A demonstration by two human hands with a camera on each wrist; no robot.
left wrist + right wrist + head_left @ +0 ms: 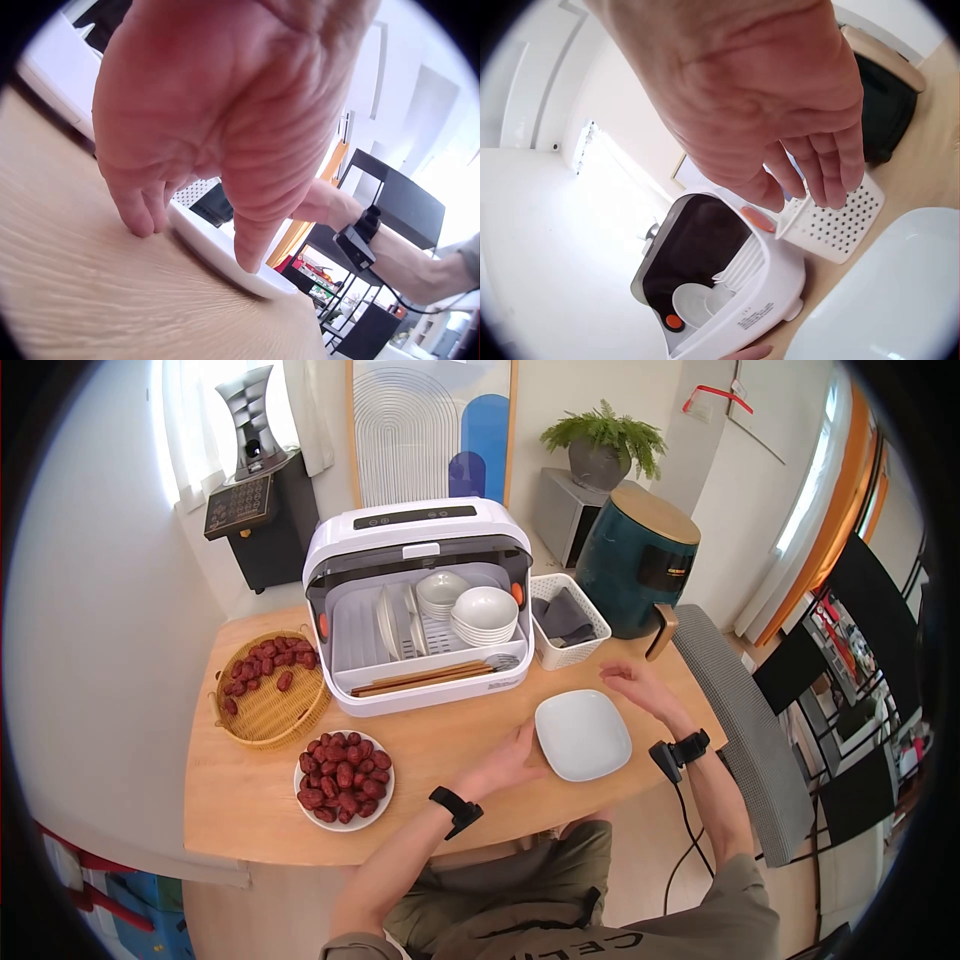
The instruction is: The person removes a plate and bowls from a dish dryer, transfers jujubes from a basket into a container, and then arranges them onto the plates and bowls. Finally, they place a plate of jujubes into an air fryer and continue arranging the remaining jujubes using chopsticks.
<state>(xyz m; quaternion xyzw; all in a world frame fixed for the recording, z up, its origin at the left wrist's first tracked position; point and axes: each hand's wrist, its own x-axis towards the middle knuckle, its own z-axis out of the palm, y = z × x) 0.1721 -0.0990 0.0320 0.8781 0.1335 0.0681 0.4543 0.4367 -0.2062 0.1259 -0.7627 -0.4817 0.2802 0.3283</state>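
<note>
A white square plate with rounded corners lies bare near the table's front right. My left hand is at its left edge; in the left wrist view the thumb overlaps the plate's rim and the fingertips reach down to the wood beside it. My right hand hovers past the plate's far right corner, fingers loosely bent and nothing in them. To the left stands a round white plate heaped with red dates. Behind it a wicker basket holds several more dates.
A white dish cabinet stands open at the back with bowls, plates and chopsticks inside. Right of it are a white perforated basket with dark cloth and a green air fryer. A grey chair adjoins the table's right side.
</note>
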